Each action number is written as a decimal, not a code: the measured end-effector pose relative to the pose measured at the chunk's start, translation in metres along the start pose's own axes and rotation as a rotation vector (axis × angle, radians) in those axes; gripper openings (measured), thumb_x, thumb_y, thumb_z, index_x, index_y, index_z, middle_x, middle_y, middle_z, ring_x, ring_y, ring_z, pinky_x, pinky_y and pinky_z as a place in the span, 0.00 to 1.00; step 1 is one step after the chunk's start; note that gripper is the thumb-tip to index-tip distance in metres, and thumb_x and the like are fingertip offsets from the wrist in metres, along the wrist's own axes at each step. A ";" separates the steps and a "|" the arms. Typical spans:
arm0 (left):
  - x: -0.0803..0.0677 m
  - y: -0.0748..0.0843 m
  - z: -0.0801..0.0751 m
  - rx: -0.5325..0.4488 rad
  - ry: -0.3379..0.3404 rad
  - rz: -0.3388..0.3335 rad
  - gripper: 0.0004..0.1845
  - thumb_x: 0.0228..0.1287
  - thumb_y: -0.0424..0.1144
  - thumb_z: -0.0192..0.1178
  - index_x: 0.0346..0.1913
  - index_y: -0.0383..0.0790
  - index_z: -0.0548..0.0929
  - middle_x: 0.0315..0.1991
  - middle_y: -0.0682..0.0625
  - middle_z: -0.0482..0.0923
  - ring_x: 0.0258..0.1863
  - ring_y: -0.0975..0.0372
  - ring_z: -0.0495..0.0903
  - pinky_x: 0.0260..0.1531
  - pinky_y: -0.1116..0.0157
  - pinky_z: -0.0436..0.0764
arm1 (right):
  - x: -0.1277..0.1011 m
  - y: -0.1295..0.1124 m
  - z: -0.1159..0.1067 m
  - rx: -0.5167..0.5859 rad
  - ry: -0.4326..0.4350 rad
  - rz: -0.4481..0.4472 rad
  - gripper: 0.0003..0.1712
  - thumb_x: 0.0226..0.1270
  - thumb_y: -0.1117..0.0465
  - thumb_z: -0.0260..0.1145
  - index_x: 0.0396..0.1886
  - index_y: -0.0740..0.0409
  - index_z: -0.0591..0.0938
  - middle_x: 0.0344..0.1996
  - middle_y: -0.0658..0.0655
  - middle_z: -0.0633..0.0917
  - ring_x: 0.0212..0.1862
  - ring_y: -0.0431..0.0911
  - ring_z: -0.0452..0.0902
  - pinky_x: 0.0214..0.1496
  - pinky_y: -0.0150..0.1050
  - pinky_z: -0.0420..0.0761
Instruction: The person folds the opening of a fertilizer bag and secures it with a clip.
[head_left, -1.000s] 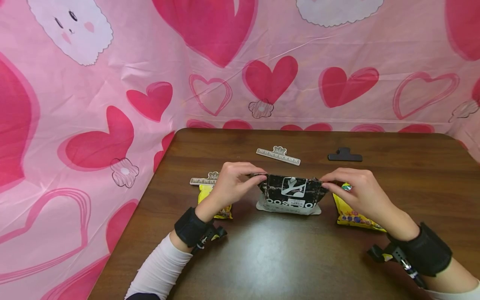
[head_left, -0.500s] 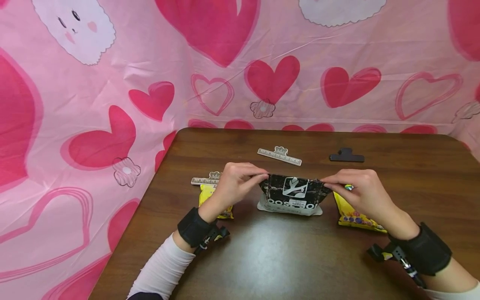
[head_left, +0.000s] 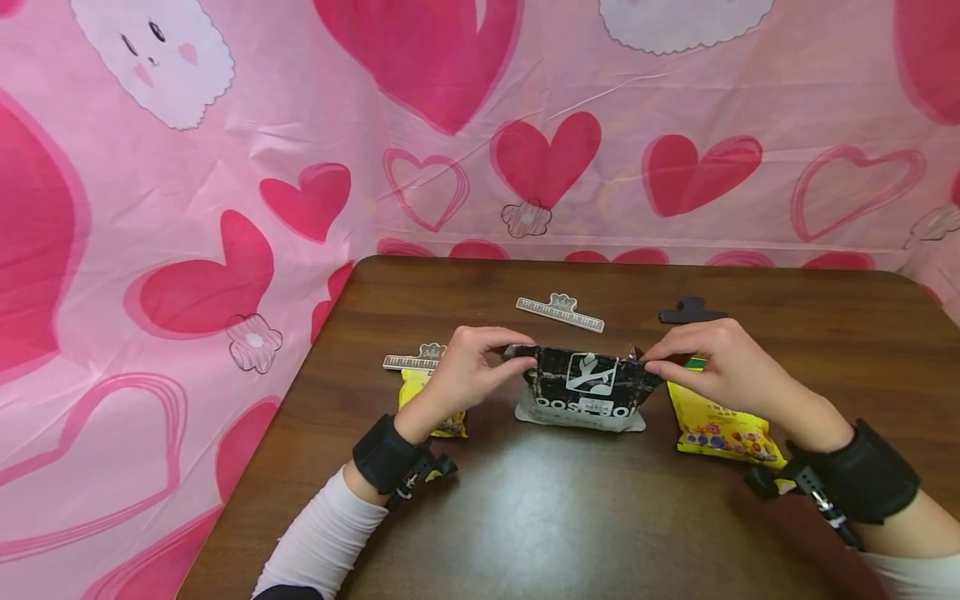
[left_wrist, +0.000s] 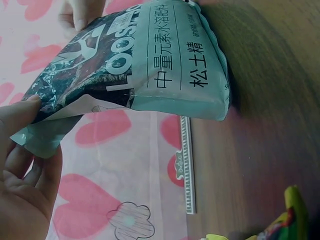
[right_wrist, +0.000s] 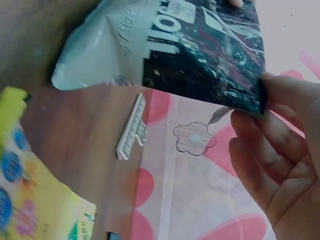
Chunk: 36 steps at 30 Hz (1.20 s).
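A black and pale grey bag point(head_left: 581, 387) printed with white lettering stands upright on the table in the middle of the head view. My left hand point(head_left: 474, 371) pinches its upper left corner between thumb and fingers. At the upper right corner, my right hand point(head_left: 723, 367) pinches the bag's edge. The top edge runs folded and creased between the two hands. In the left wrist view the front of the bag point(left_wrist: 160, 60) shows dark Chinese characters on its pale lower part.
Yellow printed packets lie on either side, one point(head_left: 450, 423) partly behind my left arm with a silver clip point(head_left: 412, 358) at its top, another point(head_left: 723, 429) below my right hand. Farther back on the wooden table point(head_left: 525, 517) lie a silver clip point(head_left: 560, 312) and a black clip point(head_left: 686, 311).
My right hand has shifted its hold at the bag's corner, its wrist swinging right and up; it now partly covers the black clip. The left fingers have spread slightly. The bag stays in place.
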<state>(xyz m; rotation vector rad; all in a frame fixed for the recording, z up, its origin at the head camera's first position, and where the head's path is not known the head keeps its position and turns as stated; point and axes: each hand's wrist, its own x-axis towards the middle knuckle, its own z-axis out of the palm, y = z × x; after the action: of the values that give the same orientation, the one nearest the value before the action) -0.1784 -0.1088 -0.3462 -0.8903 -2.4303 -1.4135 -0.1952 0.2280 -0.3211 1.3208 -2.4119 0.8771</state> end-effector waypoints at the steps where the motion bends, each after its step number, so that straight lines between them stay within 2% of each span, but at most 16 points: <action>1: 0.000 0.000 0.000 0.004 -0.003 -0.003 0.10 0.59 0.36 0.71 0.43 0.40 0.89 0.39 0.47 0.89 0.35 0.66 0.86 0.33 0.68 0.85 | 0.003 0.001 -0.001 0.007 -0.005 -0.018 0.20 0.43 0.71 0.79 0.36 0.47 0.90 0.31 0.43 0.89 0.29 0.29 0.78 0.27 0.21 0.72; 5: 0.000 0.000 0.000 0.006 -0.012 -0.014 0.10 0.59 0.36 0.71 0.43 0.40 0.89 0.38 0.48 0.89 0.34 0.67 0.85 0.33 0.72 0.84 | 0.015 0.007 -0.007 0.025 -0.020 -0.046 0.19 0.42 0.72 0.79 0.35 0.47 0.90 0.28 0.43 0.88 0.26 0.28 0.73 0.24 0.20 0.70; 10: -0.001 0.001 0.000 -0.004 -0.019 -0.023 0.10 0.59 0.36 0.71 0.43 0.40 0.89 0.38 0.47 0.89 0.34 0.67 0.86 0.34 0.70 0.85 | 0.034 0.016 -0.012 -0.008 -0.057 -0.002 0.16 0.48 0.69 0.78 0.35 0.46 0.90 0.29 0.42 0.89 0.23 0.28 0.70 0.22 0.22 0.68; 16: -0.002 0.001 0.000 -0.006 -0.020 -0.030 0.09 0.59 0.35 0.70 0.43 0.39 0.89 0.38 0.47 0.89 0.35 0.66 0.86 0.34 0.72 0.84 | 0.059 0.027 -0.010 -0.018 -0.191 0.159 0.08 0.60 0.59 0.74 0.39 0.43 0.89 0.33 0.45 0.90 0.22 0.34 0.69 0.24 0.28 0.70; 19: -0.002 0.002 0.000 -0.013 -0.022 -0.032 0.10 0.59 0.35 0.71 0.44 0.39 0.89 0.38 0.47 0.89 0.35 0.66 0.85 0.34 0.72 0.84 | 0.070 0.034 -0.005 0.001 -0.271 0.261 0.07 0.62 0.55 0.73 0.40 0.41 0.89 0.34 0.44 0.89 0.25 0.37 0.73 0.29 0.31 0.75; 23: -0.002 0.002 -0.001 -0.017 -0.032 -0.035 0.10 0.59 0.35 0.71 0.44 0.38 0.89 0.39 0.46 0.89 0.34 0.66 0.85 0.34 0.69 0.85 | 0.081 0.045 0.005 0.002 -0.355 0.336 0.07 0.64 0.55 0.71 0.41 0.42 0.88 0.35 0.46 0.89 0.33 0.40 0.77 0.38 0.34 0.80; 27: -0.002 0.002 -0.002 -0.023 -0.035 -0.038 0.10 0.58 0.34 0.71 0.44 0.38 0.89 0.39 0.46 0.89 0.35 0.66 0.85 0.35 0.65 0.86 | 0.092 0.055 0.013 -0.057 -0.409 0.301 0.07 0.63 0.56 0.72 0.41 0.48 0.89 0.35 0.49 0.89 0.35 0.41 0.80 0.42 0.40 0.82; 30: -0.002 0.001 -0.002 -0.020 -0.035 -0.040 0.10 0.58 0.34 0.71 0.44 0.38 0.89 0.39 0.47 0.89 0.35 0.65 0.85 0.35 0.66 0.86 | 0.099 0.064 0.019 -0.101 -0.439 0.288 0.09 0.62 0.57 0.72 0.41 0.52 0.88 0.36 0.50 0.89 0.36 0.41 0.81 0.43 0.43 0.83; 36: -0.003 0.003 -0.002 -0.028 -0.038 -0.054 0.11 0.58 0.35 0.71 0.44 0.39 0.89 0.39 0.48 0.89 0.36 0.66 0.85 0.37 0.71 0.84 | 0.108 0.081 0.032 -0.117 -0.488 0.290 0.13 0.61 0.57 0.73 0.44 0.56 0.87 0.36 0.52 0.89 0.35 0.43 0.81 0.44 0.44 0.83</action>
<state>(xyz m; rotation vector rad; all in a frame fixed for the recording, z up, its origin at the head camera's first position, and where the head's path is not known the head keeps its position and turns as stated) -0.1748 -0.1107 -0.3444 -0.8725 -2.4856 -1.4659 -0.3198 0.1682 -0.3251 1.2767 -3.0355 0.5019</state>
